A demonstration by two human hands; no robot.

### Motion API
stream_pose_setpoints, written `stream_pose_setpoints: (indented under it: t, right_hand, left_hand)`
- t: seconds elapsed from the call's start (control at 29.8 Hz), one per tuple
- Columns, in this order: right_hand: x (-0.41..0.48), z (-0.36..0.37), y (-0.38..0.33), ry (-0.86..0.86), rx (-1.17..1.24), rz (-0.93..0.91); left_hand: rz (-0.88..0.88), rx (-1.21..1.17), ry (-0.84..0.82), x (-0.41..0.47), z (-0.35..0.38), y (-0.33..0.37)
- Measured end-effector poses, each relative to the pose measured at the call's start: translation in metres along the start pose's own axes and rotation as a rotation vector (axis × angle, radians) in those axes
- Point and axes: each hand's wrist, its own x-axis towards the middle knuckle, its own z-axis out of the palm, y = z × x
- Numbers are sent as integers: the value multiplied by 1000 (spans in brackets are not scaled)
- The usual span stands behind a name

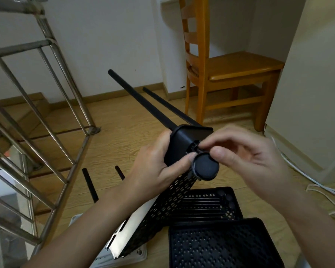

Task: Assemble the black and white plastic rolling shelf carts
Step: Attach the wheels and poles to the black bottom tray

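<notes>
My left hand [157, 167] grips the corner of a black perforated shelf tray [168, 202] tipped on its side, with two long black poles [141, 99] sticking out from it toward the wall. My right hand [246, 153] pinches a black caster wheel [205, 168] against the socket at the tray's corner. Two more black trays lie on the floor below: one [211, 206] behind and one [220, 246] nearer me. A white panel [132, 225] leans against the held tray.
Short black tubes [90, 184] lie on the wooden floor at left. A metal stair railing [46, 105] fills the left side. A wooden chair [228, 74] stands behind, a white cabinet [307, 84] and white cables [329, 192] at right.
</notes>
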Motion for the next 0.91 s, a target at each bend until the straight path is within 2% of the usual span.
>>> stream_pose_setpoints:
  t: [0.07, 0.17, 0.24, 0.37, 0.5, 0.67, 0.91]
  right_hand:
    - [6, -6, 4, 8, 33, 20]
    - [13, -7, 9, -152, 74, 72]
    - [16, -4, 9, -175, 75, 65]
    - [16, -1, 9, -127, 43, 24]
    - [12, -3, 9, -68, 0, -7]
    - [10, 2, 4, -35, -121, -104]
    - [4, 12, 0, 6, -18, -88]
  left_hand:
    - [51, -3, 0, 2, -4, 1]
    - [126, 32, -53, 3, -11, 3]
    - [129, 71, -81, 3, -13, 4]
    - [109, 155, -28, -2, -10, 5]
    - [104, 52, 74, -5, -5, 12]
    - [151, 14, 52, -3, -6, 19]
    - [176, 20, 50, -4, -9, 25]
